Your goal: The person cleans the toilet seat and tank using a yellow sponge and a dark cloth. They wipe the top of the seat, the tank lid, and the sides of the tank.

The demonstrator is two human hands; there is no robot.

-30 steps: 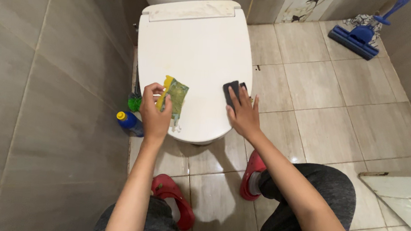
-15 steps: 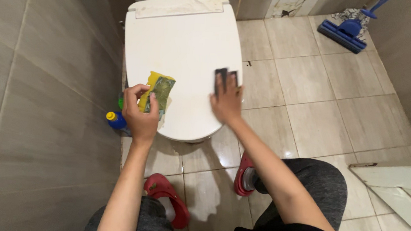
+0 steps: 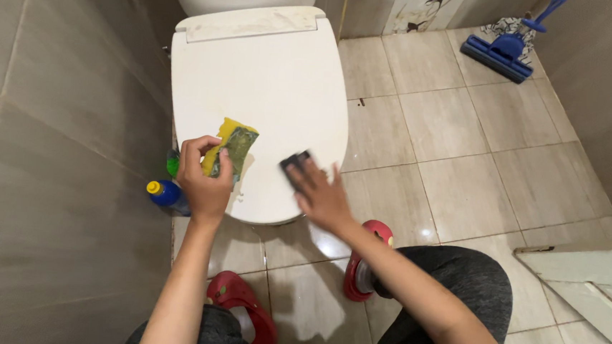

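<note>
Nearest, I log two red clogs (image 3: 242,311) on the tiled floor (image 3: 466,147). Left hand (image 3: 205,176): grip closed around a yellow-green sponge (image 3: 232,149), lifted at the lid's left front. Right hand (image 3: 322,195): fingers flat, pressing a dark pad (image 3: 294,166) onto the closed toilet lid (image 3: 255,82) near its front right edge. I judge front wiping underway, rear hinge strip streaked, undone. Blue bottle (image 3: 164,192) crowds the left wall; open floor right; blue mop (image 3: 505,49) farthest.
</note>
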